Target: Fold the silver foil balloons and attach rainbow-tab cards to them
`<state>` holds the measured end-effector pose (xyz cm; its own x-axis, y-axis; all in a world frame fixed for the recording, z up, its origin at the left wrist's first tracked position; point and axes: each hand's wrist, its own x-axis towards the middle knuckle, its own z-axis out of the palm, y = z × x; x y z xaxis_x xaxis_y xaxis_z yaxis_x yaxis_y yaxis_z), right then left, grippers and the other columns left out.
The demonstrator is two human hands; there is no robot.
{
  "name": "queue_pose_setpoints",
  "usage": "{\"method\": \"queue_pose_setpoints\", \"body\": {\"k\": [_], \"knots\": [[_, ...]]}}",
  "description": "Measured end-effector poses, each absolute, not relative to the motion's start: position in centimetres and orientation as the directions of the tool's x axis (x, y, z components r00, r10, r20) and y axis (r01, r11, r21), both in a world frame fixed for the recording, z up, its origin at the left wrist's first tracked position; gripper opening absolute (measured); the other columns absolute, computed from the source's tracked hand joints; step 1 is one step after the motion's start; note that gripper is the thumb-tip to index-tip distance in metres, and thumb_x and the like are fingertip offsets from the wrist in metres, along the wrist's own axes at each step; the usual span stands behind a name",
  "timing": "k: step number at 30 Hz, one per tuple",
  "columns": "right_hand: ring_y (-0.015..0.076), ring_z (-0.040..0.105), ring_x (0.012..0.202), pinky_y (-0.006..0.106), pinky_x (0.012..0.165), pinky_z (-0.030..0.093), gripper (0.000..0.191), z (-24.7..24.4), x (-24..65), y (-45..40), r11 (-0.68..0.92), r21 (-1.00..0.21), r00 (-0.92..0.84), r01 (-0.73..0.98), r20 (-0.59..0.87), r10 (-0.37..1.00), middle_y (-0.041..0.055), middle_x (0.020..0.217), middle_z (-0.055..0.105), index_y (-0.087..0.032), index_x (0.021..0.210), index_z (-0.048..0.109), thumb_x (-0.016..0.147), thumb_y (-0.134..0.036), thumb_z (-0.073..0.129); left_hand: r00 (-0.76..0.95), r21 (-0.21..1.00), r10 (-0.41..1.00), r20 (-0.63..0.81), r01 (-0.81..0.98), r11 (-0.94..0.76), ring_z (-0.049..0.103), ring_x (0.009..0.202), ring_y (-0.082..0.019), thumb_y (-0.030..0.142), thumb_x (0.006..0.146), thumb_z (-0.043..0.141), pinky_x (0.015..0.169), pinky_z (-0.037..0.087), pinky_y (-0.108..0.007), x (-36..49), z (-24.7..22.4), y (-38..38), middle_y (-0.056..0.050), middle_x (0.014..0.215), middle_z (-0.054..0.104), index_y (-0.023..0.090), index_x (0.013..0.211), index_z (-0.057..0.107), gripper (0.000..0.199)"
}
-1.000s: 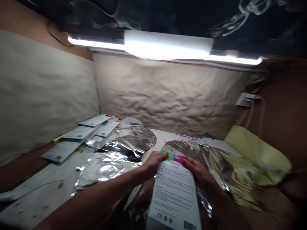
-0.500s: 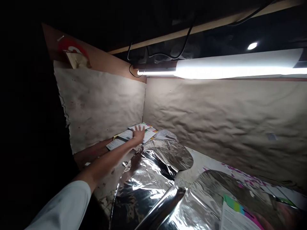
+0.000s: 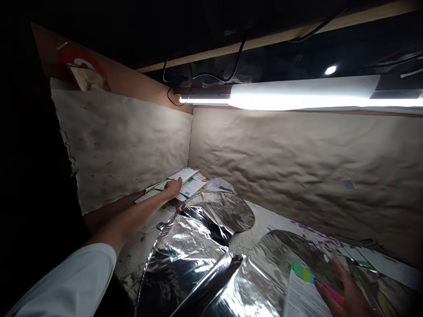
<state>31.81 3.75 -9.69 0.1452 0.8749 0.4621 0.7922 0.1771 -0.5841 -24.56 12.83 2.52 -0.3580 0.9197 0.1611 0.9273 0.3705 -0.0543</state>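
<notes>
A tube light [image 3: 297,100] above crinkled paper walls [image 3: 291,171], and perhaps a red sign [image 3: 79,58].

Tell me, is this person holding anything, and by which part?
The right hand holds a printed card by its coloured top edge. The left hand touches the cards lying in the far corner; whether it grips one cannot be told.

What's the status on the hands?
Left hand on white printed leaflets in the far corner. Right hand holding white printed card with coloured strip. Crumpled silver foil sheet lies between them.
</notes>
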Motion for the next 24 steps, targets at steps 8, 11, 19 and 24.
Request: {"method": "queue_pose_setpoints", "body": {"k": [8,11,19,24], "knots": [[0.0396,0.039,0.139,0.058,0.111,0.037,0.084,-5.8,29.4,1.0,0.189,-0.618,0.123,0.763,0.426,0.896,0.0182,0.153,0.039,-0.016,0.152,0.03,0.084,-0.062,0.047,-0.21,-0.129,0.965,0.16,0.964,0.231,0.062,0.106,-0.023,0.035,0.095,0.06,0.09,0.054,-0.045,-22.1,8.7,10.3,-0.01,0.124,0.06,0.016,0.125,0.057,0.036],[0.0384,0.043,0.137,0.057,0.111,0.038,0.085,-4.7,27.8,-0.2,0.16,-0.721,0.162,0.674,0.356,0.92,0.0154,0.152,0.042,-0.021,0.151,0.033,0.081,-0.064,0.052,-0.091,-0.143,0.989,0.116,0.984,0.107,0.063,0.107,-0.027,0.024,0.095,0.059,0.091,0.053,-0.045,-17.7,8.8,7.7,-0.015,0.119,0.063,0.012,0.135,0.05,0.043],[0.0258,0.071,0.102,0.037,0.09,0.058,0.065,-4.1,20.2,-0.2,-0.348,-0.903,-0.132,-0.253,-0.324,0.937,0.015,0.123,0.066,-0.02,0.132,0.046,0.079,-0.045,0.074,0.144,-0.037,0.988,-0.058,0.989,-0.147,0.055,0.122,-0.043,0.022,0.094,0.054,0.091,0.053,-0.051,-1.7,-0.1,-2.0,-0.029,0.146,0.042,0.011,0.153,0.029,0.065],[0.0193,0.071,0.068,0.031,0.067,0.06,0.026,-4.3,16.3,4.0,-0.375,-0.894,-0.109,-0.247,-0.359,0.927,0.0085,0.083,0.073,-0.014,0.106,0.061,0.085,-0.027,0.069,0.458,0.204,0.889,-0.009,0.871,-0.447,0.041,0.139,-0.034,0.051,0.091,0.058,0.109,0.041,-0.043,-1.1,-1.4,-5.6,-0.021,0.155,0.034,0.013,0.155,0.023,0.083]]}}
